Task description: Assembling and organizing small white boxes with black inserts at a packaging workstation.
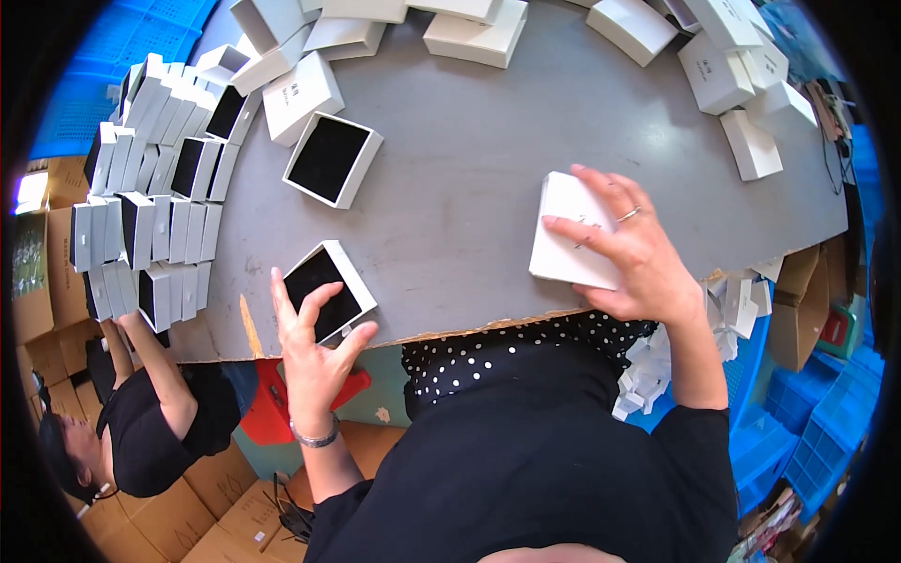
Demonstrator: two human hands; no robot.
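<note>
My right hand point(633, 249) grips a white box point(563, 239) at the table's near edge. Its fingers spread across the top and reach the far and near sides. To the left lies a shallow white box tray point(353, 279) with a black lining. My left hand point(314, 352) hovers at that tray's near side, fingers apart and partly over the lining; whether a fingertip touches it I cannot tell. Just beyond sits another black-lined white tray point(328, 159), with nobody's hand on it.
Stacked white trays point(150, 216) line the grey table's point(450, 188) left side. More white boxes point(479, 33) stand along the far edge and at far right point(718, 70). A co-worker point(141, 422) is at left. Blue crates point(826, 432) and white box pieces point(648, 375) are at right.
</note>
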